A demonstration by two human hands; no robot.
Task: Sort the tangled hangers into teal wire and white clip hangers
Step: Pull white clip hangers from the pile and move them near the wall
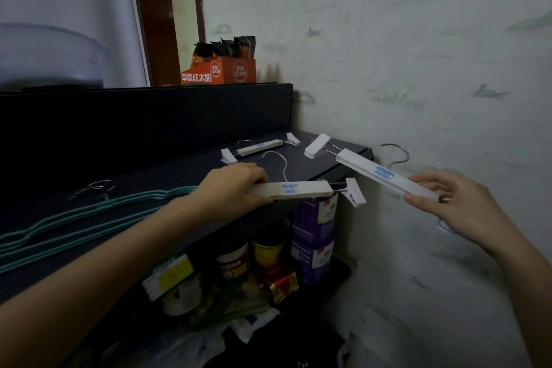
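The left hand (236, 182) is closed over one end of a white clip hanger (301, 190), holding its bar at the front edge of the dark shelf (179, 170), with its far clip (354, 190) jutting past the edge. The right hand (454, 203) pinches the near end of a second white clip hanger (385, 175) between thumb and fingers, raised in the air beside the wallpapered wall (418, 69) and tilted up toward the shelf corner. A third clip hanger (260, 148) lies flat farther back on the shelf. The teal wire hangers (89, 215) lie stacked together on the shelf's left part. Jars and boxes crowd the lower shelf (268, 260).
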